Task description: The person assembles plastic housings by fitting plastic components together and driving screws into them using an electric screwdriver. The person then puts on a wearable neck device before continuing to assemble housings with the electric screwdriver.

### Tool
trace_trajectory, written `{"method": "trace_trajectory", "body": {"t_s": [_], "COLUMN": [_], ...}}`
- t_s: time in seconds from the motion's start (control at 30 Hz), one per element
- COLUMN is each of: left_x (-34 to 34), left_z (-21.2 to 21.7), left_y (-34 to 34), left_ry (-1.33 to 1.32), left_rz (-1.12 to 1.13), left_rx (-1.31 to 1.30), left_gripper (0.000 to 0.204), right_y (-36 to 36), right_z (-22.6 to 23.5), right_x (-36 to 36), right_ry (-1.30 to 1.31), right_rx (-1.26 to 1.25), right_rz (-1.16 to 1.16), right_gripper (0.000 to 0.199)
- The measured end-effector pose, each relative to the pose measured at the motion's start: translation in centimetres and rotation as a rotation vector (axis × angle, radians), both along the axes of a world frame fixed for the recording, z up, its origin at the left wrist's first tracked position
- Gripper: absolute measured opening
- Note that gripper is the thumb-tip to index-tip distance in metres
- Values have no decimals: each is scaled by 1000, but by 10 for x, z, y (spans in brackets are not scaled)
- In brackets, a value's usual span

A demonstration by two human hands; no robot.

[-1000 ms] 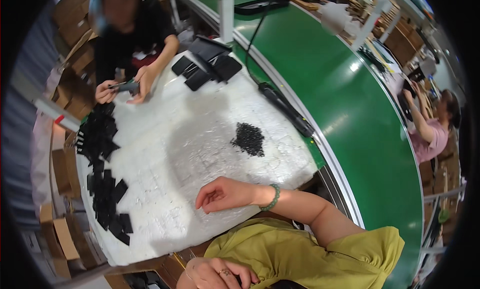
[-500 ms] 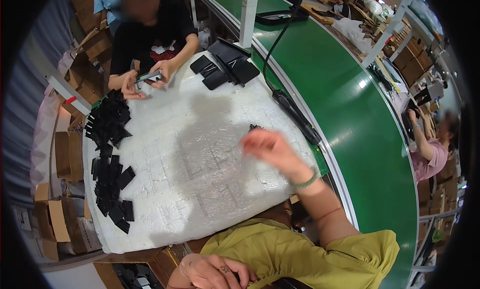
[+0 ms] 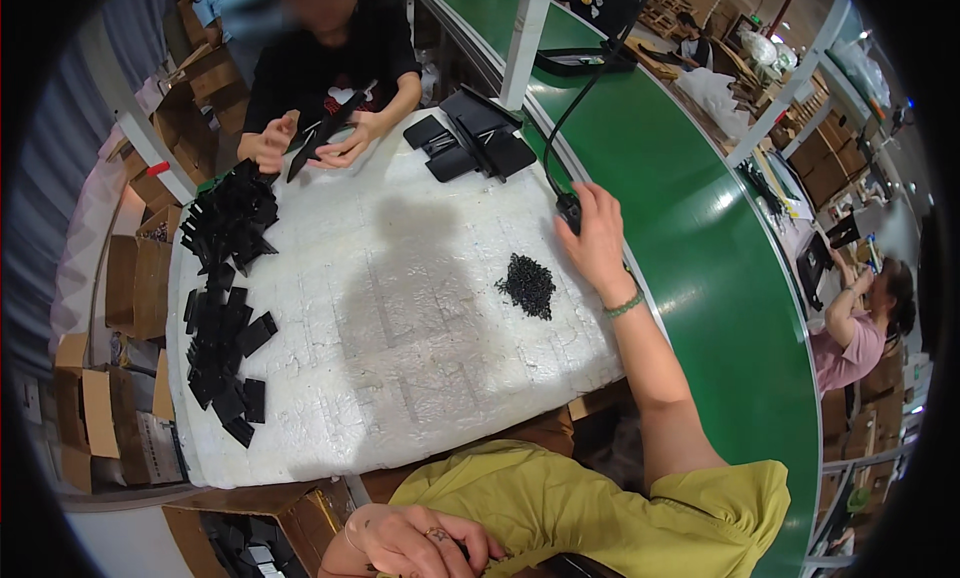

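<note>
Left hand (image 3: 415,540): low by the lap, fingers curled; whether it holds anything, cannot tell.
Right hand (image 3: 597,240): fingers spread, resting on a black tool (image 3: 568,210) at the counter (image 3: 400,378) edge.
Screws (image 3: 527,283): small black heap just left of that hand.
Plates (image 3: 225,308): black, strewn along the far-left side.

The person wears a loose top of yellow-green cloth with short sleeves, seen at the lower middle of the frame. The right forearm is bare, and a thin green beaded bracelet (image 3: 624,305) circles the wrist just below the right hand (image 3: 597,240). The left hand (image 3: 420,541), at the bottom edge, bears small dark markings on its back.
</note>
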State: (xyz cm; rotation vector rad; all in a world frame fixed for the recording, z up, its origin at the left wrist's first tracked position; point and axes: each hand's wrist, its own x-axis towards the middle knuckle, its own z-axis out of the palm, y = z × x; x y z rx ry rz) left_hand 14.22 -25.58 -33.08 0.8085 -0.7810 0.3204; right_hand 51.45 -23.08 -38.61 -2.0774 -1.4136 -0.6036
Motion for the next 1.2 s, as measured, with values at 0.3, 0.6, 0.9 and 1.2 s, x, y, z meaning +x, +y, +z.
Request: {"method": "trace_trajectory", "body": {"t_s": [0.3, 0.6, 0.9, 1.2], "left_x": [-14, -32, -25, -58], "left_z": [23, 20, 28, 63], "left_y": [-7, -6, 27, 45], "left_ry": [52, -52, -111, -154], "left_rz": [130, 212, 295, 615], "left_rx": [32, 63, 373, 671], "left_gripper": [24, 23, 60, 13], "right_y": [154, 167, 60, 14], "right_z": [6, -2, 85, 73], "right_x": [-38, -75, -117, -126], "right_ry": [-502, -627, -268, -201], "right_rx": [-206, -365, 276, 272], "right_rz": [426, 316, 790, 861], "right_gripper": [30, 12, 27, 12]}}
